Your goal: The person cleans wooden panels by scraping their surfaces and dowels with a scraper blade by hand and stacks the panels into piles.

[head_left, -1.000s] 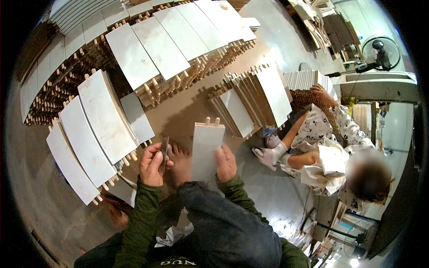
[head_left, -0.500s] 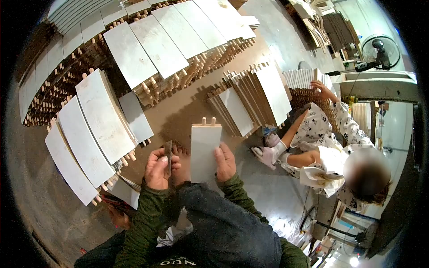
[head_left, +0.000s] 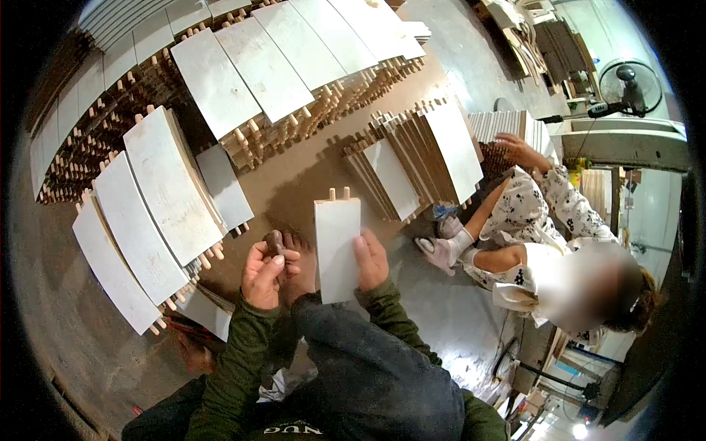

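The head view shows, at the left, stacks of pale boards (head_left: pixel 118 264) with round wooden pegs (head_left: pixel 159 325) jutting from their ends. Above and farther right, a long row of similar panels (head_left: pixel 272 66) lies side by side, more pegs under its near edge. The left hand (head_left: pixel 263 275) is in front of the lower stacks, its fingers curled and its thumb pressed in, gripping a small dark brown piece (head_left: pixel 275 241) that pokes up past them. Just beside it, a bare foot (head_left: pixel 300 270) rests on the floor, partly hidden. Next comes the held board (head_left: pixel 337 253), narrow and white, upright in the picture, with two short pegs at its top end; it is apart from the left hand and above the dark trousers (head_left: pixel 375 353). The right hand (head_left: pixel 373 261) grips its right edge, thumb against it; the tips of the other fingers cannot be made out. Beyond, a group of boards (head_left: pixel 423 158) stands packed together on the floor. Farther right sits a co-worker (head_left: pixel 544 257) in a patterned top, one hand raised near another stack (head_left: pixel 507 126), and a black fan (head_left: pixel 629 87) is above them.
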{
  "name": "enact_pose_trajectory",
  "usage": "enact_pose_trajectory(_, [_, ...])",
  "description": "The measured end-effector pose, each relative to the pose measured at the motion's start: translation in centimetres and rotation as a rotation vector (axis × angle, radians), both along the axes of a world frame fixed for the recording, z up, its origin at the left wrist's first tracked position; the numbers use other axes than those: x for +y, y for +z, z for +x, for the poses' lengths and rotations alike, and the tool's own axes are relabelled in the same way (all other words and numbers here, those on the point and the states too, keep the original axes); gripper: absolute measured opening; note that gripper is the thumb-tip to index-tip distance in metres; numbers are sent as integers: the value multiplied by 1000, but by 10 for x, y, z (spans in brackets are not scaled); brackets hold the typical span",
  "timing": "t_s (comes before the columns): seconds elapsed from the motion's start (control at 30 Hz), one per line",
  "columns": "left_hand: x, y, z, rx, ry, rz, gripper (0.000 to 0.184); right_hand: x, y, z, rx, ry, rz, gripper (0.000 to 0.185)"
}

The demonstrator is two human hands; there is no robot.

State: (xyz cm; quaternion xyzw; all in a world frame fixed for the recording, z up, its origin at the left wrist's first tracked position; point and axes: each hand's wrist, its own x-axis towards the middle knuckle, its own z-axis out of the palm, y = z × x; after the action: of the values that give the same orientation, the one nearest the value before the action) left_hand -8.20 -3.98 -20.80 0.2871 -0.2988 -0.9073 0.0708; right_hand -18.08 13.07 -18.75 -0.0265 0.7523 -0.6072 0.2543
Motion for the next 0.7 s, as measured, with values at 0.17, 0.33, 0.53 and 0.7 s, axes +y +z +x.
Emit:
enact_pose_trajectory(0.17, [-2,1,1,-54,-61,-39,20,-1,-2,0,-35,-18,-64,33])
enact_pose_trajectory(0.33, [8,-5,-3,-93,-128,-449,23,-3,-1,3,51,-125,-26,29])
enact_pose_trajectory(0.53, [14,30,-2,-57,-152,-688,38,-18,16,0,12,291,-323,31])
enact_pose_trajectory(0.7, [6,39,52,-130,14,-730,31,-48,18,14,-202,616,-418,34])
